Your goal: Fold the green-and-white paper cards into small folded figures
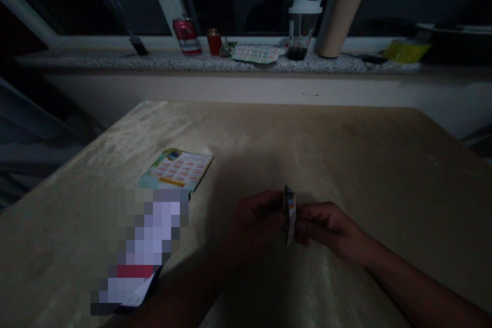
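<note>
Over the middle of the table, both my hands grip a thin, colourfully printed packet or card (291,212), held upright and seen nearly edge-on. My left hand (257,218) is closed on its left side; part of those fingers is in deep shadow. On the other side, my right hand (328,223) pinches it between thumb and fingers. A green and white printed card (177,169) with rows of small red boxes lies flat to the left. Nearer to me, beside my left forearm, rests a blurred-out phone-like object (148,246) with a bright face.
The pale table (365,164) reaches toward the window wall. Along the granite sill (154,64) stand a red can (187,38), a small red jar (214,42), a crumpled printed wrapper (255,53), a lidded cup (303,31) with a straw, a cardboard tube (344,10) and a yellow item (406,51).
</note>
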`<state>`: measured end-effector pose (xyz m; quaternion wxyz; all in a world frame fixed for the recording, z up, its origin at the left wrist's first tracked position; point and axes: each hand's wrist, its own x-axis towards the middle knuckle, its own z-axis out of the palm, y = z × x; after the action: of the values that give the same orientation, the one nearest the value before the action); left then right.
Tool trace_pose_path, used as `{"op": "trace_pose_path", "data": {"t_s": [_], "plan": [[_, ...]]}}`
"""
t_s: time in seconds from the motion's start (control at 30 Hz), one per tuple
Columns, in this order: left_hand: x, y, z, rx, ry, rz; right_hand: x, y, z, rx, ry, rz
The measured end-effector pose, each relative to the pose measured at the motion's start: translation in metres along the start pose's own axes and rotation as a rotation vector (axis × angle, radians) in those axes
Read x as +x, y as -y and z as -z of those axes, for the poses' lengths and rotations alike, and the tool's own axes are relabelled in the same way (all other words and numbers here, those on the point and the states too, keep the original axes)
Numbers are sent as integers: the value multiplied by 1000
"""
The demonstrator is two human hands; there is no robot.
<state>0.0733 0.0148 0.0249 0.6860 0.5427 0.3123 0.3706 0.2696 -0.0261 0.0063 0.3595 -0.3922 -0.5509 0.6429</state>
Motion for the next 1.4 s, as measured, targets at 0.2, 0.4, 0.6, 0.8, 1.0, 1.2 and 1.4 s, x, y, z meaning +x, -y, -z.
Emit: {"op": "trace_pose_path", "data": {"t_s": [0.2, 0.4, 0.6, 0.8, 1.0, 1.2, 1.4], "plan": [[1, 5, -2, 331, -150, -53, -2, 4, -7, -187, -137, 55], [-1, 5, -3, 532, -173, -137, -2, 5, -9, -365, -209, 129], [-1, 6, 0, 520, -148, -178, -2, 5, -2, -416, -139, 167], [-1, 4, -1, 530, -142, -117, -2, 5, 0, -458, -122, 179], [0, 10, -3, 605, -122, -163, -4, 3, -3, -759, -351, 277], [1, 14, -10, 708, -131, -141, -1, 1, -8, -855, -433, 277], [2, 23, -10, 527, -190, -3, 0, 1, -8, -842, -443, 207]]}}
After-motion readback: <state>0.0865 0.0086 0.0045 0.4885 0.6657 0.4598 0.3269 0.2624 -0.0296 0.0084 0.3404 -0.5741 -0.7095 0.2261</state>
